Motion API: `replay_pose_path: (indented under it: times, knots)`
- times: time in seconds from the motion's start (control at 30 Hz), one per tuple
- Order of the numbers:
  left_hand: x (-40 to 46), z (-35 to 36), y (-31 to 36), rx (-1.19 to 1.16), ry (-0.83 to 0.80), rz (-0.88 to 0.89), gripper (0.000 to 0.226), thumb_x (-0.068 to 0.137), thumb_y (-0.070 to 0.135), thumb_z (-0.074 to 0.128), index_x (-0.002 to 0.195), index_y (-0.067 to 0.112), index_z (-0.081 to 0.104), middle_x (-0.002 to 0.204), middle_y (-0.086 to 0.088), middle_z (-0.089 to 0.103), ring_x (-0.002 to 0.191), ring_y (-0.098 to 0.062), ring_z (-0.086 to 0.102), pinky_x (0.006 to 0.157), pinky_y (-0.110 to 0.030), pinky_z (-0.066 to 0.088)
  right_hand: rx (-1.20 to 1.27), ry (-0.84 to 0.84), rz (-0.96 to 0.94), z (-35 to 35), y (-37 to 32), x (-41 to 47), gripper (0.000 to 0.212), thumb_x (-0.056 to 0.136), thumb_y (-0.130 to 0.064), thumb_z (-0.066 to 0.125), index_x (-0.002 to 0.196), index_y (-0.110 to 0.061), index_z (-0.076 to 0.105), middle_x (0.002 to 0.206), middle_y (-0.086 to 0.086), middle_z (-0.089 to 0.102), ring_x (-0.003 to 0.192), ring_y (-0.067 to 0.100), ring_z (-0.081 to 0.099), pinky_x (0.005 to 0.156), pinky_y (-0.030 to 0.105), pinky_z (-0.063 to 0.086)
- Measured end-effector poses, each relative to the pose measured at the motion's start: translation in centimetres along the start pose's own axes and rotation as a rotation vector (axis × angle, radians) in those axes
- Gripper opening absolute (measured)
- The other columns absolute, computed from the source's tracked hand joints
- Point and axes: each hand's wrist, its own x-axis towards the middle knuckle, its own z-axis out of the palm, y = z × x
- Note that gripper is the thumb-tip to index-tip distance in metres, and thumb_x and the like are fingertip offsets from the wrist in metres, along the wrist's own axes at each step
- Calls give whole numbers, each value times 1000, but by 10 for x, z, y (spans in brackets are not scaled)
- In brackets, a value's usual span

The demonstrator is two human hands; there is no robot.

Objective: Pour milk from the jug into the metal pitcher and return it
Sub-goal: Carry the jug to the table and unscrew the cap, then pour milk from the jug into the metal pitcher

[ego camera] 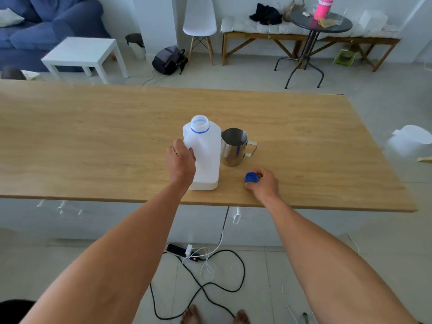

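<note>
A translucent white plastic milk jug [205, 150] stands upright on the wooden table [93, 141], its mouth uncapped, with a thin layer of milk at the bottom. My left hand [181, 161] is wrapped around the jug's left side. Just to the right of the jug, touching or nearly touching it, stands the metal pitcher [233, 147], handle pointing right. My right hand [264, 183] rests on the table in front of the pitcher, its fingers pinching the blue cap [251, 177], which lies on the tabletop.
The table's near edge runs just below my hands. A white object [409, 141] sits beyond the table's right edge. A power strip and cables [198, 260] lie on the floor beneath. Chairs, benches and a small round table stand far behind.
</note>
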Motion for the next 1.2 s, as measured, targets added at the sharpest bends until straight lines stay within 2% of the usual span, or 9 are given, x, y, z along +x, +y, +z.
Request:
replay_pose_path:
  times: [0.2,0.37,0.5,0.53,0.63,0.83,0.97,1.1,1.2]
  knots:
    - [-2,1,2,-31,24,0,36,83,23,32,48,30,24,49,10,27,52,-15,24,54,-33,23,-28,-55,15,-6,0,-1,63,67,-24,91,123,-20,62,120,1,53,107,20,56,89,34,51]
    - [-5,0,3,-39,43,-13,37,85,24,33,49,30,25,50,9,29,51,-14,27,54,-32,27,195,41,-4,-25,-32,21,39,87,-29,61,122,-13,60,121,6,62,108,22,61,93,40,52]
    - [-6,0,4,-39,34,7,33,84,24,33,53,29,22,55,4,26,53,-15,26,55,-32,27,230,-23,-47,-36,-64,45,42,97,-27,48,126,3,54,107,23,62,80,20,61,72,37,49]
    - [-6,-1,4,-42,29,6,32,84,24,33,54,29,22,55,4,26,54,-16,25,56,-33,27,207,-72,-34,-37,-71,49,42,99,-28,44,128,1,54,104,18,62,76,18,63,69,37,50]
    - [-5,-1,5,-71,27,-10,34,83,25,33,50,29,25,54,5,28,57,-17,26,59,-36,27,152,-226,7,-36,-80,54,38,104,-29,35,137,-18,51,119,5,59,78,17,70,66,33,55]
    - [-7,-1,5,-72,34,-16,31,85,31,35,56,24,27,58,1,31,54,-15,32,64,-40,32,196,-260,38,-25,-72,47,28,102,-18,40,107,-4,64,97,8,65,66,14,65,60,31,50]
    - [-8,-1,4,-123,-7,-6,53,95,52,46,59,18,28,61,-4,30,59,-17,33,63,-38,32,333,-326,54,-17,-66,32,27,101,-16,41,87,-9,63,73,5,59,49,11,53,49,26,44]
    - [-5,-5,11,11,-33,60,62,93,59,49,45,29,24,48,8,26,50,-13,25,56,-32,26,377,-309,80,-8,-68,22,27,101,-16,39,88,-12,63,66,-1,51,53,12,42,50,26,34]
    - [2,-9,21,69,-31,100,64,91,60,52,54,14,30,58,-8,30,58,-20,30,60,-36,28,369,-283,94,-5,-68,16,29,101,-16,38,88,-13,65,72,1,56,55,12,43,49,26,34]
